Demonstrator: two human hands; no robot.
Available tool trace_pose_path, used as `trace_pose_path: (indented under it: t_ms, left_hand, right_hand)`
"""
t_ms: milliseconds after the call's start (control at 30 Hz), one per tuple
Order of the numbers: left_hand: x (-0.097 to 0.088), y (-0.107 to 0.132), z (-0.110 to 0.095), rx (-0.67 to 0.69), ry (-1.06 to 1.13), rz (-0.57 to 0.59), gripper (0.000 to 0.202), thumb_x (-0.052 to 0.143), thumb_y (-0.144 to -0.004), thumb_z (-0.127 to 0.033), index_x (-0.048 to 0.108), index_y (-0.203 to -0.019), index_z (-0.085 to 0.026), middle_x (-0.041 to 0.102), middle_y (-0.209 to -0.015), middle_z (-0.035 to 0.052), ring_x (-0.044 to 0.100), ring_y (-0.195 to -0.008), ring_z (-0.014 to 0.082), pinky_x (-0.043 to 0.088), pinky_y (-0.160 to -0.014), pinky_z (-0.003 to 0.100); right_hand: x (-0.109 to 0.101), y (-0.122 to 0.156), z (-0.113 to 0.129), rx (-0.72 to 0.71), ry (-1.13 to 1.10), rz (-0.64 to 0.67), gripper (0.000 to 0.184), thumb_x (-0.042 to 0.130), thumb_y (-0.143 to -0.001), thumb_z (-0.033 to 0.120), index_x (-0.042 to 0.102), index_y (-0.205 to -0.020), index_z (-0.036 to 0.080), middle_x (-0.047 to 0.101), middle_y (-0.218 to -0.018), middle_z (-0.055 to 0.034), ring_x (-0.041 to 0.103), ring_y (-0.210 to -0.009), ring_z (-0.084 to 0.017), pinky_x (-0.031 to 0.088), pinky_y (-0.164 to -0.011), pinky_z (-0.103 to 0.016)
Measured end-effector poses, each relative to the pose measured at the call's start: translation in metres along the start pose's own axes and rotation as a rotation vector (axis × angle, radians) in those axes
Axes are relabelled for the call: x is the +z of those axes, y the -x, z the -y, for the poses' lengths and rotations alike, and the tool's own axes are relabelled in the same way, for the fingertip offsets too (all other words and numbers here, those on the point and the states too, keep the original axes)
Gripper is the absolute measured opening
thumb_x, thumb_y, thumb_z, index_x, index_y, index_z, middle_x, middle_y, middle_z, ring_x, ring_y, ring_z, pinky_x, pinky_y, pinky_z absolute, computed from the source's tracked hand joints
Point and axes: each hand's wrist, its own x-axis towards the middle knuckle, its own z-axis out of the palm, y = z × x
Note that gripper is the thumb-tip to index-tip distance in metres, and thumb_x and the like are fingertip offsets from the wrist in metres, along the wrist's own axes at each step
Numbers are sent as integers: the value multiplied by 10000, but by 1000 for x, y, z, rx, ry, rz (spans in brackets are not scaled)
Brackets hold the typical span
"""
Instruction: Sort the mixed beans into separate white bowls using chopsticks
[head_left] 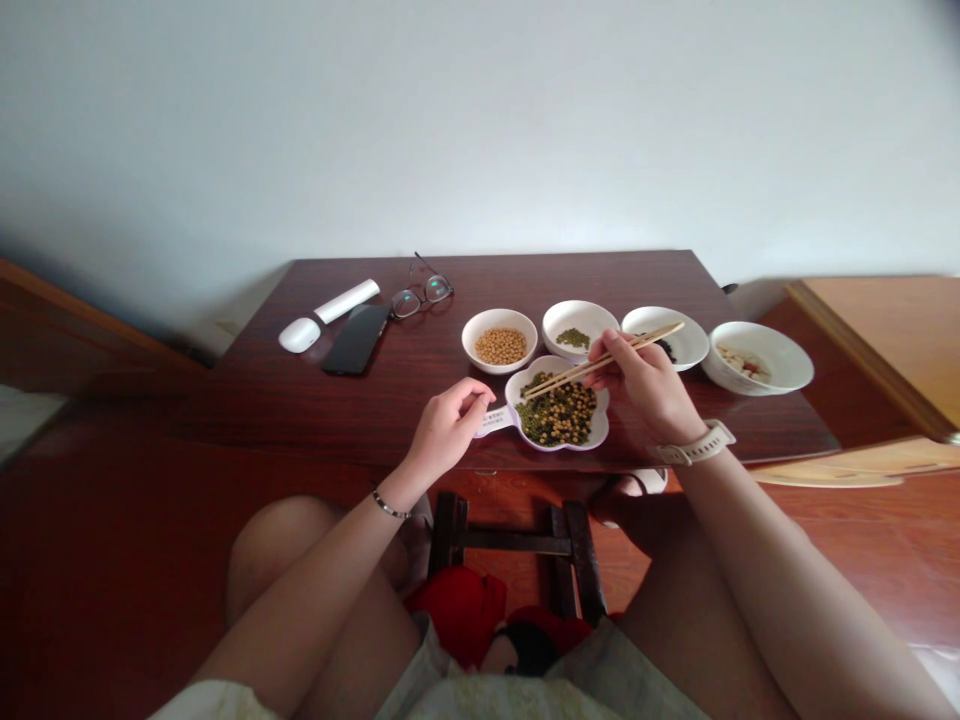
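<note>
The hands are apart. The right hand (645, 385) pinches a pair of slim pale wooden chopsticks (600, 362), their tips angled down over a white scalloped ceramic dish (602, 425) on the dark reddish-brown wooden counter (420, 360). The left hand (450, 430) curls loosely just beside the dish's white handle tab (487, 423), with nothing visible in it.

The dish holds a heap of small round yellow and green beans (559, 415). They look hard, light and slick, likely to roll from the tips, so each is best pinched singly at its middle. The stiff, smooth chopsticks sit well gripped along their upper half. The glazed dish would be breakable, safest steadied by its tab.

Nearby stand a round white bowl of yellow beans (480, 350) and another of green beans (559, 320).
</note>
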Motion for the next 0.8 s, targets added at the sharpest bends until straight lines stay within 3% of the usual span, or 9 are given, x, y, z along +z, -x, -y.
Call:
trace_pose_path:
  t_ms: [800]
  left_hand:
    - [1,0,3,22,-16,-16,247,623,-1106,-386,777,-1056,-199,797,-879,27,727,-794,180,506,-688,256]
  right_hand:
    - [-4,-2,-6,-9,-57,-82,534,816,-952,719,776,-830,201,764,-744,-61,728,-625,-173,610,-583,-265]
